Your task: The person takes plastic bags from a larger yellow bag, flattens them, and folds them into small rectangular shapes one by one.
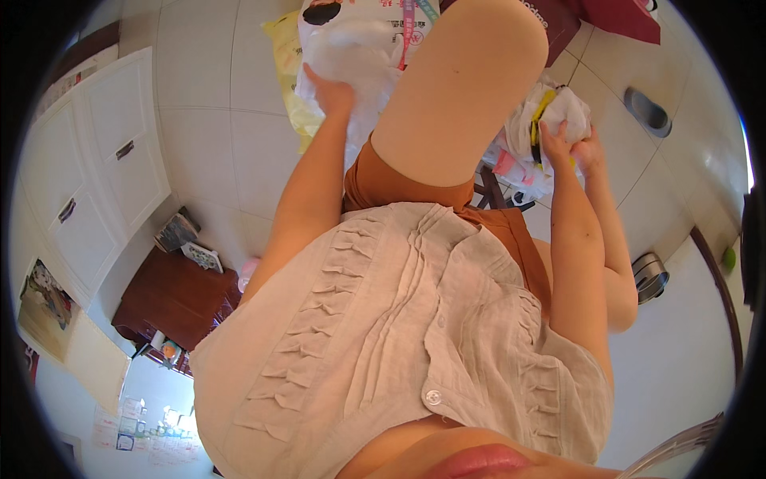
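Observation:
On the picture's left, my left hand [333, 96] grips the side of a translucent white plastic bag [365, 60], with some fingers hidden by the plastic. That bag overlaps a white printed bag [359, 15] and a yellow plastic bag [287, 84]. On the right, my right hand [556, 143] grips a bundle of crumpled white plastic bags [520, 135] with a yellow and black band and pink patches. Another bare limb [613, 239] runs beside my right forearm and ends at the bundle; whether it is an arm or a leg I cannot tell.
My raised bare knee [461, 78] stands between the hands. A maroon bag [622, 18] lies ahead. A grey slipper [649, 111] and a metal container [651, 278] are on the right. White cabinets [114, 120] and dark wooden furniture [173, 293] stand left on the tiled floor [197, 138].

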Demonstrator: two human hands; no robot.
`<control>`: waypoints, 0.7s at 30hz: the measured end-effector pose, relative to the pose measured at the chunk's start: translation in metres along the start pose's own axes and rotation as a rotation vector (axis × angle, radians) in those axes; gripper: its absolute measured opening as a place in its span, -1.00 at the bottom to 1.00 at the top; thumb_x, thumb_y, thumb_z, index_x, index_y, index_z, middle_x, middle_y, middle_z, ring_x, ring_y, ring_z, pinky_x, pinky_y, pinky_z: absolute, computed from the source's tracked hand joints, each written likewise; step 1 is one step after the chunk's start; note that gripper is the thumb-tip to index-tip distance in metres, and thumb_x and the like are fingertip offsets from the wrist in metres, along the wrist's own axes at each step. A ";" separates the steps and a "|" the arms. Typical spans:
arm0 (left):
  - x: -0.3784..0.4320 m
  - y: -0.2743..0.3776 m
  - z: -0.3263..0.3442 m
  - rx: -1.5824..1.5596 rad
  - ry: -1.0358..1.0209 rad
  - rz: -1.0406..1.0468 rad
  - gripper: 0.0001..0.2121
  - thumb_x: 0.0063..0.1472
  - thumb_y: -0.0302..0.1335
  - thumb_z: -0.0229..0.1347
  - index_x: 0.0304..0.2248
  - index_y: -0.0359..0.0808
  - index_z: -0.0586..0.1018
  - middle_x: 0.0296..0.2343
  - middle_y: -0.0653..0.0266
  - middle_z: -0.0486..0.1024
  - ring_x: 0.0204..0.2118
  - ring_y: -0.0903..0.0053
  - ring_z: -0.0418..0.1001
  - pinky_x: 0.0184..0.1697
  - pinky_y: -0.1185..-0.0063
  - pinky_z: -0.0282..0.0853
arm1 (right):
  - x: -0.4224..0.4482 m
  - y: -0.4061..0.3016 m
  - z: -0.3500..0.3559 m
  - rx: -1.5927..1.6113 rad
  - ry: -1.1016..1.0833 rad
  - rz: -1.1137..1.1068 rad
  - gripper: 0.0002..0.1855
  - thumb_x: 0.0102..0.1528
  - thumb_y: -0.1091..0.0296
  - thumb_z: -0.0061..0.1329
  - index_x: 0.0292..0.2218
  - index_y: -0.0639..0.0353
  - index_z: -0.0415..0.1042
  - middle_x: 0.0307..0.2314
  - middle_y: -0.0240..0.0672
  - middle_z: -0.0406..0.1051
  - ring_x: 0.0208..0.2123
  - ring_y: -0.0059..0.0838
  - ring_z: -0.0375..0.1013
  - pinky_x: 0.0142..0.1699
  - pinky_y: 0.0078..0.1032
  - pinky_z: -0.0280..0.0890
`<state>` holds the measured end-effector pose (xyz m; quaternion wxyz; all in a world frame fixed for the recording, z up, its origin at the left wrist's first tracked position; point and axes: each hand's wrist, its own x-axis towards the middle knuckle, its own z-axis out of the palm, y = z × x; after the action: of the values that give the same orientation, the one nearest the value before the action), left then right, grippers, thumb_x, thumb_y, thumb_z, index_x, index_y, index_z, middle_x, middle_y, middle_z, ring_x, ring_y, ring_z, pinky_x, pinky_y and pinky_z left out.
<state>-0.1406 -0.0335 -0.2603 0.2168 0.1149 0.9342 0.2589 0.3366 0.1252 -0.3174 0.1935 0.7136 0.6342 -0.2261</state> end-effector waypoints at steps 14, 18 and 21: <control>0.083 -0.152 -0.165 -1.193 -0.231 -0.360 -0.48 0.01 -0.50 0.12 0.00 -0.39 0.30 -0.16 0.05 0.41 -0.23 0.29 0.46 -0.21 0.44 0.42 | 0.009 0.008 -0.007 0.108 0.155 -0.065 -0.32 0.10 -0.03 -0.12 0.05 0.39 0.22 -0.05 0.13 0.30 0.04 0.00 0.27 0.10 -0.32 0.17; 0.087 -0.171 -0.172 -1.182 -0.142 -0.334 -0.50 0.01 -0.50 0.12 -0.02 -0.43 0.32 -0.16 0.03 0.40 -0.24 0.32 0.46 -0.24 0.49 0.44 | 0.023 0.003 -0.053 0.565 0.320 -0.227 -0.40 0.12 0.08 -0.07 0.00 0.45 0.29 -0.10 0.05 0.39 0.00 -0.07 0.35 0.07 -0.35 0.22; 0.084 -0.184 -0.177 -0.950 0.100 -0.288 -0.51 0.01 -0.49 0.12 -0.04 -0.45 0.33 -0.15 0.02 0.39 -0.24 0.34 0.46 -0.27 0.53 0.46 | -0.032 -0.088 -0.171 1.056 0.333 -0.294 -0.53 0.18 0.21 -0.07 0.00 0.39 0.31 -0.13 -0.11 0.43 -0.05 -0.31 0.40 -0.01 -0.53 0.29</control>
<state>-0.3157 -0.2371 -0.2506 0.2336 -0.1393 0.7287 0.6285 0.2594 0.2061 -0.1573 -0.3250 0.6437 0.5499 -0.4215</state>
